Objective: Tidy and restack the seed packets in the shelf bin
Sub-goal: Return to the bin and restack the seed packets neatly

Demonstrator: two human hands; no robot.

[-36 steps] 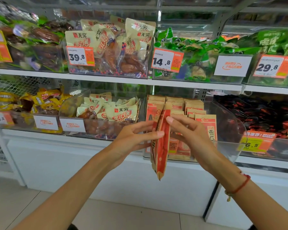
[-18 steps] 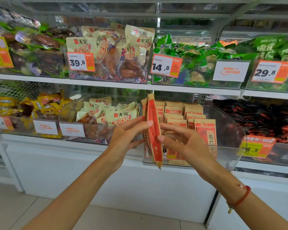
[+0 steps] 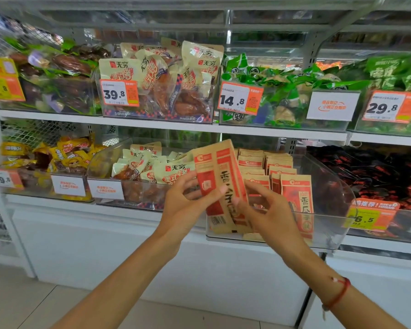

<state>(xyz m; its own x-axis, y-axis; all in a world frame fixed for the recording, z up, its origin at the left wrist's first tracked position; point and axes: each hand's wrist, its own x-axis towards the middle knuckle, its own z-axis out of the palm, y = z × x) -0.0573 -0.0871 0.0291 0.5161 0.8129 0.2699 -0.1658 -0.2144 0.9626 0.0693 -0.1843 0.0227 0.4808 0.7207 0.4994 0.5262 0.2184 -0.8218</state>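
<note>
Two bare forearms reach up from a pale tiled floor toward a white shelf of snacks. The left hand pinches a kraft-and-red seed packet between thumb and fingertips at its left edge; the right hand, a red cord bracelet on its wrist, curls its fingers against the packet's right side. The packet now shows its printed face, tilted slightly left — half a second ago it stood edge-on between the hands. It is held just in front of the clear bin on the lower shelf, whose stack of matching packets stands upright in rows, the front one reading 香瓜子. A yellow tag on the bin reads 6.5. Left of it, cream 无穷 packs fill a neighbouring bin. Above, orange tags read 39.8, 14.8 and 29.8 — on bins of cream and green packs.
</note>
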